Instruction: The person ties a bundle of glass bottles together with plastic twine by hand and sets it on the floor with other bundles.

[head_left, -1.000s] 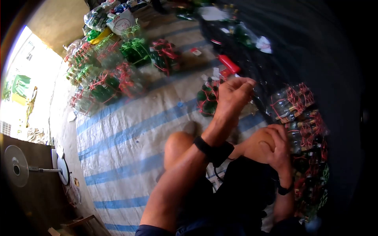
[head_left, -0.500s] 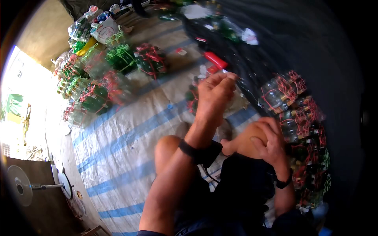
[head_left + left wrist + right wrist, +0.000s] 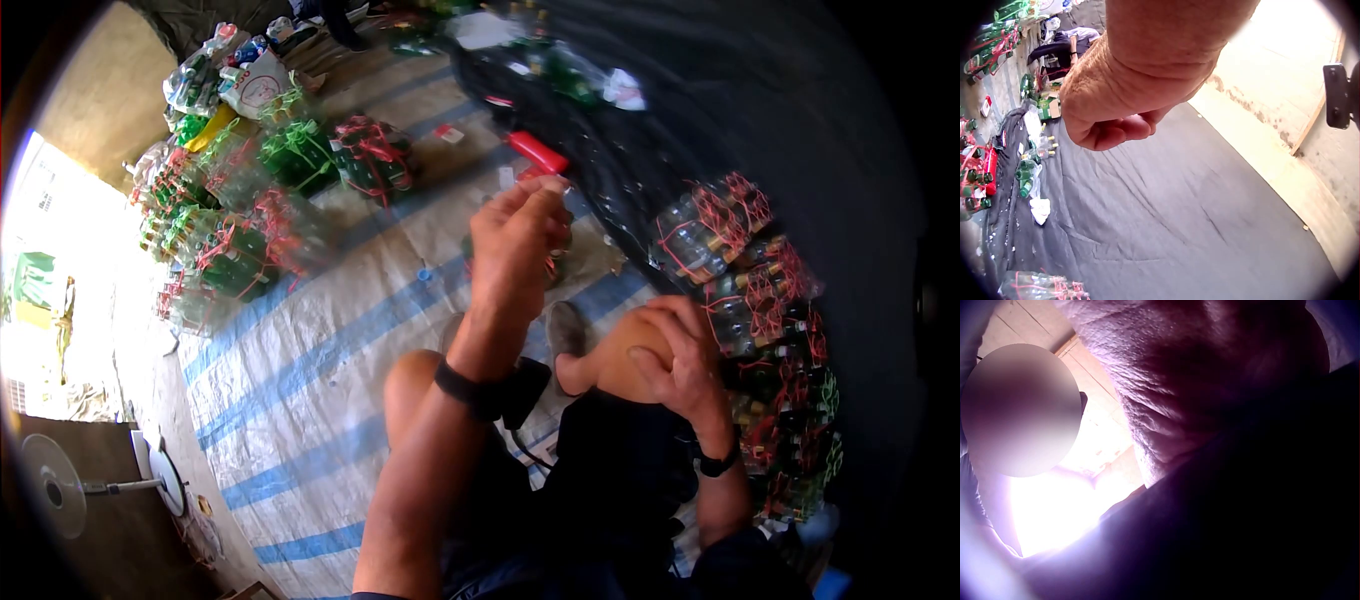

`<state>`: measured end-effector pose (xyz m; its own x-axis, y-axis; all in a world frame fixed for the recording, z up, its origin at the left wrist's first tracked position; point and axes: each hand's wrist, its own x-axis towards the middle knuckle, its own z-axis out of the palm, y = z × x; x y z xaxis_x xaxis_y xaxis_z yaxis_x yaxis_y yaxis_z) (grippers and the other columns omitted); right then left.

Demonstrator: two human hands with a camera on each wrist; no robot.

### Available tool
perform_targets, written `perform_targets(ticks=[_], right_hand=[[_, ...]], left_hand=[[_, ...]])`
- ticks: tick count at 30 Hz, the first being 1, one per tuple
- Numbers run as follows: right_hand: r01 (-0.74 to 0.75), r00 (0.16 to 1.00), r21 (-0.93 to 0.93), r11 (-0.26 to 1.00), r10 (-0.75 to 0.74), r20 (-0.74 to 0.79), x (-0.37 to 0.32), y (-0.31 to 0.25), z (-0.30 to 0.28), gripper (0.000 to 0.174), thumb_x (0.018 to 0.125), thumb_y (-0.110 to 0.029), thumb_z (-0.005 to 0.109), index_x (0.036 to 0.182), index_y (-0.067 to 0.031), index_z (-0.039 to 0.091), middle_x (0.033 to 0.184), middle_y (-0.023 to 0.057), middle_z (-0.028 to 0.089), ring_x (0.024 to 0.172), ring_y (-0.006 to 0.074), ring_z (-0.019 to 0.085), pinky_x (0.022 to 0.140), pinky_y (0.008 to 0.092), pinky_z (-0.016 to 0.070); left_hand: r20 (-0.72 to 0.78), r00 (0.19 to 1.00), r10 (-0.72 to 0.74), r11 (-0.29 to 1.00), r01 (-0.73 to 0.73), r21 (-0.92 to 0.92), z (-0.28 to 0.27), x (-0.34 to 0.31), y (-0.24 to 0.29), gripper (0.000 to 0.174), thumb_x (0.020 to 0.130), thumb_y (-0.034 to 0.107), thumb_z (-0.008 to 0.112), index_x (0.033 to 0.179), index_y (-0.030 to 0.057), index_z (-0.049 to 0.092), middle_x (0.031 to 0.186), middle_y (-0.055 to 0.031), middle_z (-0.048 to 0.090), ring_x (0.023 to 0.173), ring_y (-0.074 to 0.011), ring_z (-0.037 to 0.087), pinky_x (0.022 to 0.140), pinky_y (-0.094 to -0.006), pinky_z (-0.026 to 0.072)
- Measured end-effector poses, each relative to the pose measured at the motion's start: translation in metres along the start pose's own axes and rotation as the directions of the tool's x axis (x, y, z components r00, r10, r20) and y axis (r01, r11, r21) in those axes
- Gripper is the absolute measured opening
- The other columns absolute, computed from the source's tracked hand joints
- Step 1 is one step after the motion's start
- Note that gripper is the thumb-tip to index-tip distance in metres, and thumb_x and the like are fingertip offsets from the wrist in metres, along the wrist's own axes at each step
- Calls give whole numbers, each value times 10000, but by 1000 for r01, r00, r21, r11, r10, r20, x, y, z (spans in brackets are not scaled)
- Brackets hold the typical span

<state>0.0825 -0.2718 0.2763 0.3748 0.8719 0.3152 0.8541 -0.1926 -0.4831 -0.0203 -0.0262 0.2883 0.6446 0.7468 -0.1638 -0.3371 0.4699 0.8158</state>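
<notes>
Raised in front of the body, the left hand has its fingers curled in and the thumb against them; no held object can be made out. In the left wrist view the same hand shows curled fingertips above dark sheeting. Behind it in the head view, a tied bundle of green bottles is mostly hidden. The right hand rests on the bent knee, fingers relaxed. The right wrist view shows mostly skin and dark cloth.
Tied bottle bundles stand at the left on a striped sheet; more bundles lie at the right beside black sheeting. A red object lies beyond the left hand. Two fans stand at the far left.
The head view has swung, so the surroundings sit further left and the raised left hand appears further left and slightly higher. The right hand stays on the knee.
</notes>
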Motion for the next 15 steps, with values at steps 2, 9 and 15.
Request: perform_targets(ticks=[2,9,15], right_hand=[[0,1000,-5,1000,0,5,-1,1,0,442,816,-135,815,1219,27,736,1276,160,649,1200,384,637,1037,476,537],[2,1000,-6,1000,-2,11,0,0,1,444,825,-141,810,1227,32,734,1273,161,645,1204,382,634,1040,474,535],[-5,1000,-1,1000,5,13,1,-2,1,435,825,-124,798,1227,28,733,1270,156,649,1201,379,633,1040,471,535]], left_hand=[[-16,1000,15,1000,-15,-12,0,0,0,235,1016,163,737,1160,-20,765,926,-29,709,713,-85,582,621,-251,454],[-2,1000,7,1000,-7,-3,-3,0,3,220,1004,147,740,1159,-7,766,917,-21,704,696,-74,569,592,-239,436],[-45,999,-9,1000,9,19,3,-6,9,218,1002,162,744,1154,9,774,868,5,674,676,-79,561,599,-243,429]])
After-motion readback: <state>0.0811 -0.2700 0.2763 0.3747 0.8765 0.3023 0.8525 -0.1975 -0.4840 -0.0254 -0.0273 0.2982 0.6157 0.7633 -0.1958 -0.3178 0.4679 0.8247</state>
